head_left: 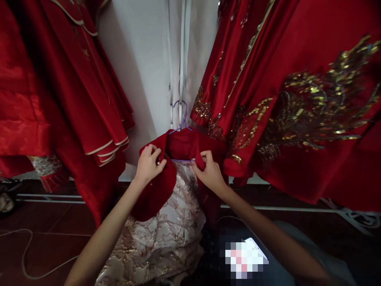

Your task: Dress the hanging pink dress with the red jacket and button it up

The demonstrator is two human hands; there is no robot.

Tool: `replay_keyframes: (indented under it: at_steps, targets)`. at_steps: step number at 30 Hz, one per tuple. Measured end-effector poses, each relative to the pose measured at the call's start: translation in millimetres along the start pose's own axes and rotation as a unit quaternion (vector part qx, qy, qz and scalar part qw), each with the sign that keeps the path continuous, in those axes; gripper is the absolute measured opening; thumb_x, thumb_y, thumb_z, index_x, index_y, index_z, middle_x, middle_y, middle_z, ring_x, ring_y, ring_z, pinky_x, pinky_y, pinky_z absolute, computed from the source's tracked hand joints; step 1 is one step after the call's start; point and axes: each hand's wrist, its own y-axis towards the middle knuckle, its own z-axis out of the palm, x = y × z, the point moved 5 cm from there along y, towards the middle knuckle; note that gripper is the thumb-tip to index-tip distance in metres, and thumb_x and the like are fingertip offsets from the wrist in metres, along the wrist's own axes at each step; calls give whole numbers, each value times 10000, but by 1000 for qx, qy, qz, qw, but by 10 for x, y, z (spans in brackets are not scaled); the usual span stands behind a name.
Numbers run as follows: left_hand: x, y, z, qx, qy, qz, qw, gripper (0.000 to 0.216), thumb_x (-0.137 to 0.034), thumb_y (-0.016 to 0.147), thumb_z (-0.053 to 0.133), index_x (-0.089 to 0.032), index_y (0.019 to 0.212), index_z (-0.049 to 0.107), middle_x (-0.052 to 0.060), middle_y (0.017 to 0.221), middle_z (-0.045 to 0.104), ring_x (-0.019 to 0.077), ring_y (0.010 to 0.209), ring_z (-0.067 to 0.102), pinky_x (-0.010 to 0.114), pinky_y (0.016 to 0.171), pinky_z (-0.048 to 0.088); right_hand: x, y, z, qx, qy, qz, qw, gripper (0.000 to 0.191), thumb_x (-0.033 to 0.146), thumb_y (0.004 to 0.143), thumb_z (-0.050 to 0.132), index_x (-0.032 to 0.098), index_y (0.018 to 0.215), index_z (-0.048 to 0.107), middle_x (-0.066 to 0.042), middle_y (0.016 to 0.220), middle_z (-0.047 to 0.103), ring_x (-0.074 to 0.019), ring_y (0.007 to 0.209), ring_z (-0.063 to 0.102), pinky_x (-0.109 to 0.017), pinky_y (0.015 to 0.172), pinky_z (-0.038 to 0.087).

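Note:
A red jacket hangs on a purple wire hanger in the middle of the view, its front parted. My left hand pinches the jacket's left front edge near the collar. Across from it, my right hand grips the right front edge with thumb and fingers. Between the two edges the hanger's lower bar shows. Below hangs a pale, shiny, crinkled patterned fabric, partly covered by the jacket; I cannot tell whether it shares the hanger.
Red garments with cream piping hang at the left. Red dresses with gold sequin embroidery hang at the right. A white metal rack post stands against the wall. A lit phone lies low right, and a cable trails across the floor.

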Motion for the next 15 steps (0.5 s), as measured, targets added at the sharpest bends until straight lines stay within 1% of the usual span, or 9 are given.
replay_keyframes:
  at_steps: [2,3,4,6,7,9,11,13,15]
  targets:
    - [-122,-95,119,54,-37,3,998,67,-236,764,518,-212,827,514,58,872,509,204,794,515,326,731,422,-22,-7,36,12,68,-4,998,201,309,793,455,255,954,349,-16,806,563,-195,693,566,-284,644,402]
    - [-207,-119,197,77,-62,12,995,86,-221,754,524,-215,837,503,51,857,510,194,760,518,313,698,424,4,-5,87,26,94,-16,995,176,280,789,439,255,942,354,-13,821,560,-186,719,567,-279,669,411]
    - [-295,-130,278,94,-84,22,992,122,-201,738,532,-216,853,495,52,863,514,192,752,521,306,680,425,42,2,152,42,116,-30,992,154,258,786,423,254,928,362,-9,829,557,-177,740,565,-274,692,417]
    - [-433,-123,427,99,-122,24,987,213,-148,705,539,-211,900,482,69,904,521,201,778,533,307,675,429,118,23,297,70,153,-50,984,135,232,780,409,251,911,383,0,829,547,-162,754,555,-267,717,423]
    - [-467,-117,490,90,-139,13,986,248,-121,693,534,-206,918,474,76,913,523,205,791,539,309,677,432,137,38,360,76,171,-55,981,128,227,777,412,248,903,393,5,819,540,-156,750,549,-265,722,425]
    - [-472,-126,596,66,-186,-22,980,277,-89,682,529,-197,928,458,71,894,531,200,794,550,311,685,440,118,71,450,67,207,-51,975,109,234,779,430,237,886,410,10,801,529,-149,749,542,-266,731,428]
    - [-425,-175,681,42,-267,-61,961,291,-91,689,541,-193,944,444,46,861,547,173,777,564,299,697,456,30,96,489,39,250,-30,967,106,257,787,457,225,883,425,7,805,525,-146,764,541,-272,748,434]
    - [-349,-249,741,-3,-369,-110,923,313,-112,701,564,-192,973,429,29,847,567,141,764,581,273,700,476,-70,95,504,19,302,-5,953,153,288,779,510,220,898,441,2,830,526,-141,785,543,-275,762,442]
    - [-276,-331,786,-59,-447,-161,878,280,-141,711,583,-182,948,441,26,837,585,120,761,599,253,704,491,-130,63,518,25,354,11,935,205,310,759,568,221,918,474,-7,873,538,-137,821,548,-276,786,450]
